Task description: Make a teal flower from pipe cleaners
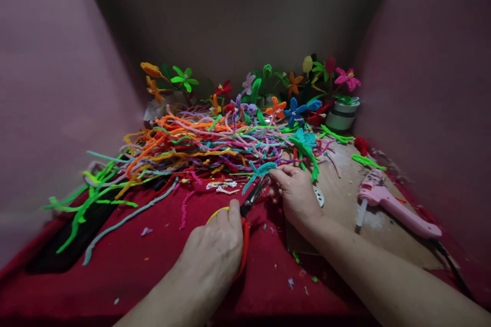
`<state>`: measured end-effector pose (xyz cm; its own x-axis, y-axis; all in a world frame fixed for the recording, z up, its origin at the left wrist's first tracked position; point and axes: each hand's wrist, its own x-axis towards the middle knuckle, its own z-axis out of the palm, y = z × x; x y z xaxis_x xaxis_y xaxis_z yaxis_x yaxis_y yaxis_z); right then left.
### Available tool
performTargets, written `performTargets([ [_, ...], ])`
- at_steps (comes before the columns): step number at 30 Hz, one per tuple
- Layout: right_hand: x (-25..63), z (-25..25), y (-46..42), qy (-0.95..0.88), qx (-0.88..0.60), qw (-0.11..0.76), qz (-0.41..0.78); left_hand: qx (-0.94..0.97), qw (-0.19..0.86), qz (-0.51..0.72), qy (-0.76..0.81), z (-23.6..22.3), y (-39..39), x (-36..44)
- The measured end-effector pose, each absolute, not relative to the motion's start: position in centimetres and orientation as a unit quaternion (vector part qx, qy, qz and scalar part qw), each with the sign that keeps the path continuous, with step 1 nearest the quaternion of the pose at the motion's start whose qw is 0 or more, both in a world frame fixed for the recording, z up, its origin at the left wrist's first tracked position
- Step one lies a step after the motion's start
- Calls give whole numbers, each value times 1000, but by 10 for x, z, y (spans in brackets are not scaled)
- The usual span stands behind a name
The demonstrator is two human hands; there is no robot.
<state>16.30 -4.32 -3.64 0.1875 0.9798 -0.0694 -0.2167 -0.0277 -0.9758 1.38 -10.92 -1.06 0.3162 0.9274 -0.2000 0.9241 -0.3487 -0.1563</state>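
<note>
My left hand is wrapped round the handles of a pair of scissors, red and yellow at the grip with dark blades. The blades point up and right, towards the fingertips of my other hand. Between thumb and fingers, my right hand pinches a turquoise pipe cleaner piece, bent into a loop with a loose end hanging down to the left. Whether the blades touch the piece, I cannot tell. Just beyond lies a heap of coloured pipe cleaners.
On the right, a pink glue gun rests on a cardboard sheet, its cord trailing off. Pipe cleaner flowers stand along the back, near a pale jar. A black flat object lies left on the red cloth, under green strands.
</note>
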Motion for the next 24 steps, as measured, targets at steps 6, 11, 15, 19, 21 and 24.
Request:
performTargets([
  [6,162,-36,-45,-370,-500,577,529,-816,97,138,-552,-17,-104,16],
  [11,161,-36,-47,-379,-500,575,526,-819,126,135,-544,-23,-104,13],
  [15,162,-33,-47,-384,-508,568,521,-818,99,148,-547,-18,-103,14],
  [19,161,-32,-47,-389,-511,564,518,-810,77,157,-559,-13,-102,16],
  [21,161,-32,-48,-391,-509,563,520,-808,70,155,-563,-13,-101,17],
  [24,161,-32,-48,-389,-505,564,526,-809,64,152,-564,-13,-102,17],
])
